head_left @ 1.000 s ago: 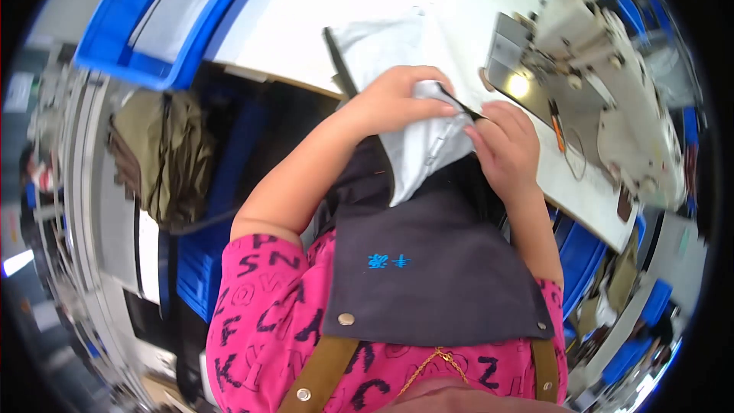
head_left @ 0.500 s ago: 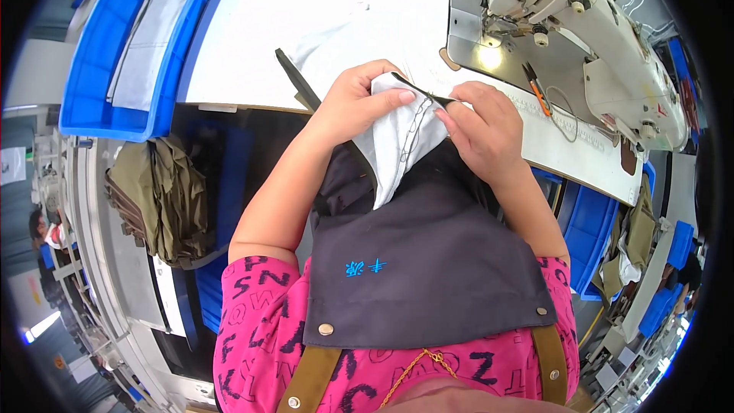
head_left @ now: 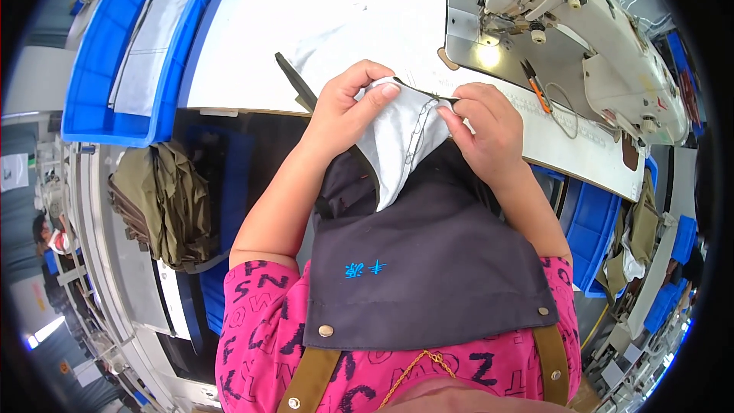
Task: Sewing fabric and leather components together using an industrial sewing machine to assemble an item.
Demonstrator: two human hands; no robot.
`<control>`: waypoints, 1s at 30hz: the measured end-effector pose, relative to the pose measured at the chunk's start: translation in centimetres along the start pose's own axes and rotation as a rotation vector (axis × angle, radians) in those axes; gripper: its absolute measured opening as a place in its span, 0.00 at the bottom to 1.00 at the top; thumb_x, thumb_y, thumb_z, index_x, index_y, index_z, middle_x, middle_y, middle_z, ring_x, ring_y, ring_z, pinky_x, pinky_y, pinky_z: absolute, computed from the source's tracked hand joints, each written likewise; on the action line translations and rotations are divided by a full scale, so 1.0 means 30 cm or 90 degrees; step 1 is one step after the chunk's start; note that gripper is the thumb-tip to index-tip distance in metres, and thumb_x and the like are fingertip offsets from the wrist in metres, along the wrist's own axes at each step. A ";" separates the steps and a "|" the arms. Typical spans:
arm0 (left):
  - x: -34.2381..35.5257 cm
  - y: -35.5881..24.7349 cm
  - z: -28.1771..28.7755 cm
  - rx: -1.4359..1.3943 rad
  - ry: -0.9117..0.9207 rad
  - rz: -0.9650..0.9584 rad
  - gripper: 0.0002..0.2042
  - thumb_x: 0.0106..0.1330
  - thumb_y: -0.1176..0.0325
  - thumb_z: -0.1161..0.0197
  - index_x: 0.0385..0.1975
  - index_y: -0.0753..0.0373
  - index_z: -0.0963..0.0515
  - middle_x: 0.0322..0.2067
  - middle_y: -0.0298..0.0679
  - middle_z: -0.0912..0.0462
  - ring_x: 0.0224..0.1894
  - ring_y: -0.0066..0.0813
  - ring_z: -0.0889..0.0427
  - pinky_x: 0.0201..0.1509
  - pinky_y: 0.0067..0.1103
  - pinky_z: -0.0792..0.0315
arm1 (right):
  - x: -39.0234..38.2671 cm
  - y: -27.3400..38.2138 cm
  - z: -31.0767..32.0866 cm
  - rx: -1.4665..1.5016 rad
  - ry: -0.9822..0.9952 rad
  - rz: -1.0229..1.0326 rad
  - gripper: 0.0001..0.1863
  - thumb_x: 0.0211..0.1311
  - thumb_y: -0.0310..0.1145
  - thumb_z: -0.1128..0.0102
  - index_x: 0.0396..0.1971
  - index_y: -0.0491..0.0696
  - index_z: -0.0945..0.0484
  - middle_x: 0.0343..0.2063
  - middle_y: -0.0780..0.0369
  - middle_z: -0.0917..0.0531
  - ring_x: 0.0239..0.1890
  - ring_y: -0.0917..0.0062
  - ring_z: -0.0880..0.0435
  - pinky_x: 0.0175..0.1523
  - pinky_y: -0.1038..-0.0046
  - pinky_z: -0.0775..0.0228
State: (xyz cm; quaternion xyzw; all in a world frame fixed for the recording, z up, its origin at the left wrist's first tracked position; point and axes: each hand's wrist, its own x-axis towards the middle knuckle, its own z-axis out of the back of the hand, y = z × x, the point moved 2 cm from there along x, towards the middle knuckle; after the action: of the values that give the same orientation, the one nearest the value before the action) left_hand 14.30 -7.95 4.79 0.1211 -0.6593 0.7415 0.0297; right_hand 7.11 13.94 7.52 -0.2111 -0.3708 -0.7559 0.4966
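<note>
Bare left hand (head_left: 348, 111) and bare right hand (head_left: 489, 130), which I see pinching one dark-edged, pale grey cloth piece (head_left: 392, 126) at the white bench's (head_left: 252, 53) near edge.

We have wide room over the white desk (head_left: 260, 46), between the blue bin (head_left: 164, 111) on the left and the big sewing machine (head_left: 600, 46) on the right. The bin and the machine block the sides. Past our right hand (head_left: 488, 128), orange-handled snips (head_left: 541, 96) lie in the way. The white cloth (head_left: 391, 138) fills the gap between that hand and our left hand (head_left: 350, 105), and a dark strip (head_left: 294, 80) pokes out beside the left one.
</note>
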 end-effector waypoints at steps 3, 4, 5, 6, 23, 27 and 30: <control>-0.010 -0.012 0.007 -0.033 -0.014 0.041 0.05 0.74 0.71 0.35 0.44 0.64 0.19 0.37 0.28 0.19 0.41 0.13 0.25 0.47 0.14 0.31 | 0.000 0.000 -0.002 0.016 -0.004 0.002 0.13 0.51 0.23 0.25 0.29 0.45 0.25 0.33 0.59 0.16 0.34 0.64 0.17 0.37 0.65 0.24; -0.015 -0.017 0.010 0.009 -0.038 0.041 0.05 0.74 0.71 0.35 0.43 0.64 0.19 0.36 0.28 0.19 0.40 0.13 0.25 0.46 0.14 0.31 | 0.002 0.001 -0.004 0.022 0.000 0.009 0.14 0.51 0.22 0.25 0.30 0.45 0.26 0.33 0.59 0.16 0.34 0.64 0.17 0.37 0.65 0.24; -0.016 -0.020 0.011 0.050 -0.060 0.040 0.05 0.73 0.71 0.34 0.43 0.64 0.19 0.36 0.28 0.19 0.40 0.13 0.25 0.46 0.14 0.31 | 0.005 0.002 -0.003 0.020 -0.001 0.007 0.14 0.51 0.22 0.25 0.30 0.45 0.26 0.33 0.59 0.16 0.34 0.64 0.17 0.37 0.65 0.24; -0.017 -0.019 0.012 0.049 -0.057 0.040 0.05 0.73 0.71 0.34 0.43 0.64 0.19 0.36 0.28 0.19 0.40 0.13 0.25 0.46 0.14 0.31 | 0.010 0.007 -0.004 0.020 -0.005 0.014 0.14 0.51 0.22 0.25 0.30 0.46 0.26 0.32 0.59 0.16 0.34 0.64 0.17 0.37 0.65 0.25; -0.125 0.002 0.375 0.424 -0.360 -0.017 0.12 0.82 0.65 0.48 0.52 0.67 0.26 0.46 0.40 0.22 0.49 0.27 0.27 0.59 0.24 0.32 | 0.198 0.141 -0.285 0.073 0.139 0.041 0.07 0.62 0.34 0.39 0.34 0.47 0.23 0.25 0.58 0.15 0.26 0.63 0.13 0.29 0.63 0.22; -0.127 -0.409 0.439 0.643 -0.405 -0.245 0.08 0.77 0.73 0.43 0.51 0.66 0.23 0.44 0.41 0.17 0.44 0.29 0.18 0.50 0.26 0.21 | 0.319 0.228 -0.297 0.604 0.136 -0.124 0.10 0.67 0.33 0.38 0.40 0.41 0.22 0.26 0.55 0.14 0.23 0.68 0.13 0.30 0.68 0.21; 0.016 -0.561 0.175 0.795 -0.311 -0.191 0.05 0.75 0.74 0.42 0.44 0.67 0.21 0.39 0.40 0.16 0.39 0.29 0.17 0.44 0.24 0.21 | 0.312 0.197 -0.290 0.968 0.162 -0.312 0.13 0.68 0.31 0.38 0.46 0.38 0.23 0.28 0.54 0.13 0.24 0.73 0.13 0.30 0.70 0.20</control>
State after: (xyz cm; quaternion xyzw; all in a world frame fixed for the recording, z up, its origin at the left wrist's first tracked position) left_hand 17.99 -11.01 21.76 0.3692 -0.0719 0.9219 -0.0925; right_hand 8.99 0.29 10.49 0.3594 -0.7597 -0.4024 0.3629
